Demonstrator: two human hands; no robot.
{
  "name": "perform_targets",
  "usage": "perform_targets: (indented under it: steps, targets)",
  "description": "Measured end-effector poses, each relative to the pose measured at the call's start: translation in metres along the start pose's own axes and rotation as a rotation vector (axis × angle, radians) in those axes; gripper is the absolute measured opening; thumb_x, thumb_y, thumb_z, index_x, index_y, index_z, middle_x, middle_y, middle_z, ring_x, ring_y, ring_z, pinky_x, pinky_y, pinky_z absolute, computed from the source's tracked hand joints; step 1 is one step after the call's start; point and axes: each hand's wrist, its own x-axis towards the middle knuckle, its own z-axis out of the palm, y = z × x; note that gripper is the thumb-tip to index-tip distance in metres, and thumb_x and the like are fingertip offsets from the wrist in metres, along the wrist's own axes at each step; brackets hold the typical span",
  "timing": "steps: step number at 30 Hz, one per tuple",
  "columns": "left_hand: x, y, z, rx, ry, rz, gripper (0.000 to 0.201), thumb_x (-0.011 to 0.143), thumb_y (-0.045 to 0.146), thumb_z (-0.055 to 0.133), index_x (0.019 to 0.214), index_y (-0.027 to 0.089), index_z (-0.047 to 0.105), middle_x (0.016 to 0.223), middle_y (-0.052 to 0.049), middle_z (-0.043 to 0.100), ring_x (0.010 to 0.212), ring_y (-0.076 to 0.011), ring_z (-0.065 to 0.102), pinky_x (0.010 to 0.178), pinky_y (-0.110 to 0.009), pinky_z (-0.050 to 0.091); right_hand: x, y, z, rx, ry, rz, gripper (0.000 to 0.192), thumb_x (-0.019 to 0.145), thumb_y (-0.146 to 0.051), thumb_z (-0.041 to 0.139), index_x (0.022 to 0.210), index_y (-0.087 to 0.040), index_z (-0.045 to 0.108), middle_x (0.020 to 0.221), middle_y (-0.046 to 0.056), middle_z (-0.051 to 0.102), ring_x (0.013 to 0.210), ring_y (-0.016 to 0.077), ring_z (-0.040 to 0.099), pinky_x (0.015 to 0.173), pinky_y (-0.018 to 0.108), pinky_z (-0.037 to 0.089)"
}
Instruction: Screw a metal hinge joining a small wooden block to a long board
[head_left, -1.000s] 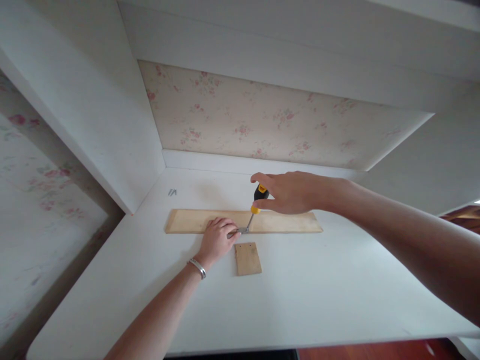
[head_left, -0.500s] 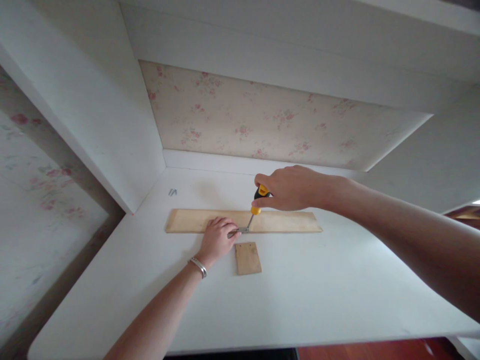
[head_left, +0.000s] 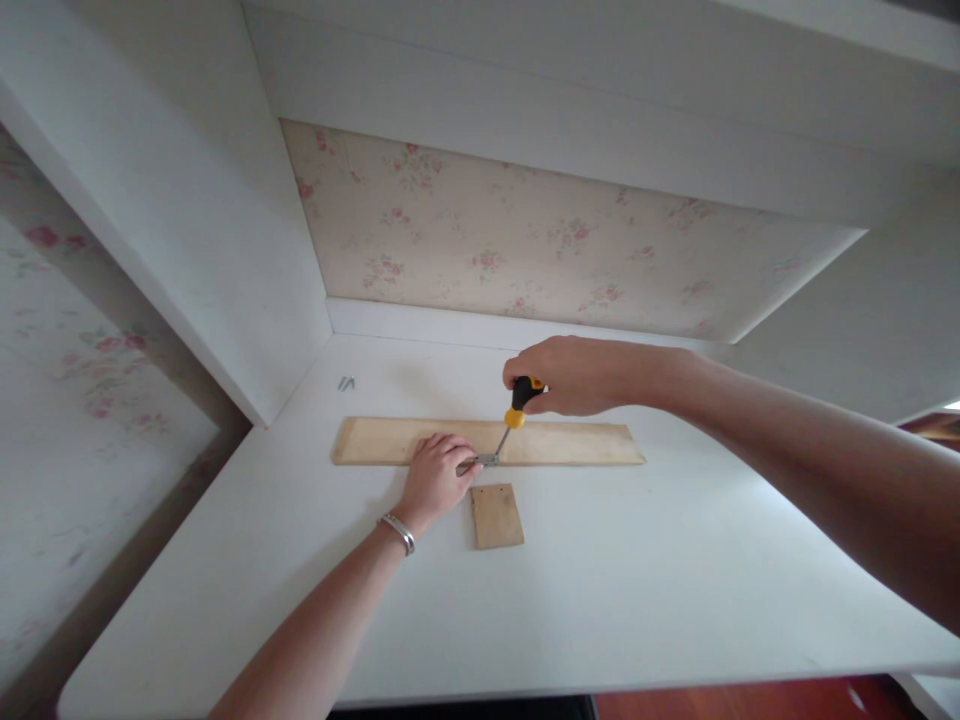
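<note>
A long pale wooden board (head_left: 562,443) lies flat on the white desktop. My left hand (head_left: 439,475) rests on the board with its fingers closed, pinching a small grey metal plate (head_left: 487,459) against the front edge. A black and yellow screwdriver (head_left: 516,414) is gripped by its handle in my right hand (head_left: 570,375). Its shaft slants down to the left, and the tip meets the metal plate; whether a screw sits under it is too small to tell. Just in front of the board lies a small square wooden piece (head_left: 497,517) with two small holes near its far edge.
Several screws (head_left: 346,383) lie behind the board's left end. A white side panel (head_left: 195,230) rises at the left, and a white overhead panel (head_left: 562,110) hangs above. Floral wallpaper (head_left: 525,235) covers the back. The desktop's front edge (head_left: 465,695) runs along the bottom.
The screwdriver handle has turned in my right hand, showing more black, and my grip has shifted slightly. My left hand, the metal plate and the board stay where they were.
</note>
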Motion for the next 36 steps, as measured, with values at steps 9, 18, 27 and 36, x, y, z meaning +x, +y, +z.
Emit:
perform_targets:
  steps: [9, 18, 27, 36]
  targets:
    - [-0.0002, 0.0009, -0.0009, -0.011, -0.007, 0.005, 0.006, 0.079, 0.027, 0.062, 0.081, 0.024, 0.066, 0.095, -0.001, 0.065, 0.092, -0.0192, 0.053, 0.085, -0.037, 0.037, 0.0031, -0.0073, -0.0049, -0.027, -0.050, 0.033, 0.034, 0.078, -0.045, 0.053, 0.101, -0.022, 0.063, 0.093, 0.008, 0.066, 0.084, 0.0225, 0.059, 0.065, 0.029, 0.039]
    - [-0.0003, 0.0000, 0.0007, -0.005, -0.006, 0.004, 0.006, 0.079, 0.027, 0.062, 0.082, 0.023, 0.066, 0.096, -0.001, 0.065, 0.092, -0.0195, 0.053, 0.086, -0.037, 0.037, 0.0058, -0.0081, -0.0067, -0.052, -0.114, 0.101, 0.038, 0.078, -0.048, 0.052, 0.102, -0.021, 0.064, 0.092, 0.010, 0.066, 0.083, 0.0242, 0.060, 0.065, 0.031, 0.039]
    - [-0.0002, 0.0002, 0.0001, -0.011, -0.001, 0.004, 0.005, 0.079, 0.027, 0.062, 0.081, 0.023, 0.066, 0.095, -0.001, 0.065, 0.093, -0.0187, 0.053, 0.087, -0.036, 0.036, 0.0086, -0.0072, -0.0057, -0.075, -0.073, 0.051, 0.036, 0.079, -0.047, 0.049, 0.101, -0.022, 0.063, 0.093, 0.010, 0.066, 0.083, 0.0241, 0.060, 0.064, 0.031, 0.038]
    - [-0.0001, 0.0011, -0.0009, -0.004, -0.008, 0.005, 0.006, 0.079, 0.027, 0.061, 0.082, 0.023, 0.066, 0.096, -0.002, 0.064, 0.093, -0.0194, 0.053, 0.086, -0.037, 0.036, 0.0089, -0.0080, -0.0089, -0.097, -0.073, 0.074, 0.037, 0.079, -0.050, 0.050, 0.099, -0.024, 0.065, 0.091, 0.009, 0.067, 0.083, 0.0248, 0.060, 0.062, 0.031, 0.037]
